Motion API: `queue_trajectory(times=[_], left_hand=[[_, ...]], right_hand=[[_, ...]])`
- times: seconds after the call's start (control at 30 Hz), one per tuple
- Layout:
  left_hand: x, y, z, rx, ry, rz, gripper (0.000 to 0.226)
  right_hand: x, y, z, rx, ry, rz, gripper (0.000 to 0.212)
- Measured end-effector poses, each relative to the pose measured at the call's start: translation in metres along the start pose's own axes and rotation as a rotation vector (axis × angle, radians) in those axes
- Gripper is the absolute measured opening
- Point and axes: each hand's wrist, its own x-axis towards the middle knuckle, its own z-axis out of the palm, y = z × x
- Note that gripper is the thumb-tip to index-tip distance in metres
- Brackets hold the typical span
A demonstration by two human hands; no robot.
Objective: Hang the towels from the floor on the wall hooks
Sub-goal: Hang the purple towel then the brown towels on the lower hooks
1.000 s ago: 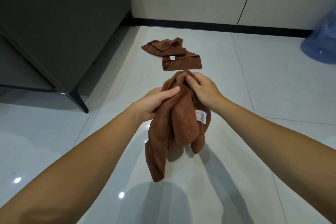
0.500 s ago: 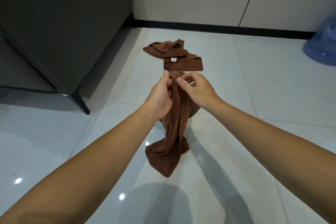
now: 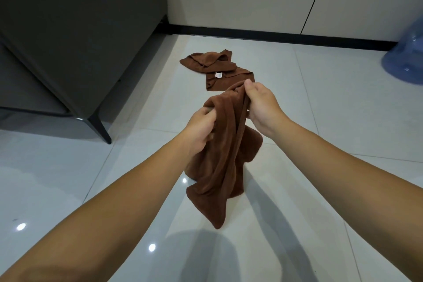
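Soft, matt brown cloth towel (image 3: 225, 155) bunched in my fingers (image 3: 248, 86); same napped cloth on the far towel (image 3: 217, 68). Glossy white floor tiles (image 3: 343, 103), matt dark cabinet (image 3: 75, 30) left, translucent blue plastic bottle (image 3: 406, 62) right.

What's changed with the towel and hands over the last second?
The hands worked apart along the held brown towel: left hand lower, right hand farther out. Once bunched, it has opened and hangs longer. Both still grip it; the floor towel is unmoved.
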Motion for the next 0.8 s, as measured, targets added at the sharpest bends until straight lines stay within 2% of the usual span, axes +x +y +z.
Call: queue_trajectory(times=[0.07,0.13,0.2,0.27,0.33,0.43,0.57,0.67,0.8], left_hand=[[0.001,-0.007,-0.001,0.049,-0.056,-0.124,0.062],[-0.003,-0.011,0.003,-0.003,-0.212,-0.149,0.069],[-0.005,-0.013,0.010,-0.140,-0.349,-0.124,0.070],[-0.004,-0.013,0.016,-0.297,-0.394,-0.101,0.070],[-0.003,-0.010,0.018,-0.399,-0.386,-0.102,0.064],[0.000,-0.006,0.019,-0.448,-0.344,-0.085,0.038],[-0.005,-0.004,0.020,-0.421,-0.249,-0.034,0.018],[-0.005,-0.001,0.011,-0.428,-0.129,-0.030,0.020],[0.001,0.003,-0.007,-0.428,-0.158,-0.063,0.033]], right_hand=[[-0.003,-0.005,0.004,0.184,-0.042,0.009,0.031],[-0.004,-0.005,0.006,0.281,-0.080,0.021,0.031],[-0.003,-0.006,0.006,0.243,-0.073,0.046,0.032],[-0.002,-0.006,0.001,0.143,-0.077,0.069,0.032],[0.001,-0.001,-0.005,-0.002,-0.139,0.076,0.036],[0.002,0.005,-0.010,-0.155,-0.218,0.078,0.045],[0.001,-0.005,-0.011,-0.167,-0.161,-0.034,0.030],[0.004,-0.010,-0.021,-0.189,-0.096,-0.058,0.027],[0.009,-0.011,-0.043,-0.131,-0.003,-0.026,0.031]])
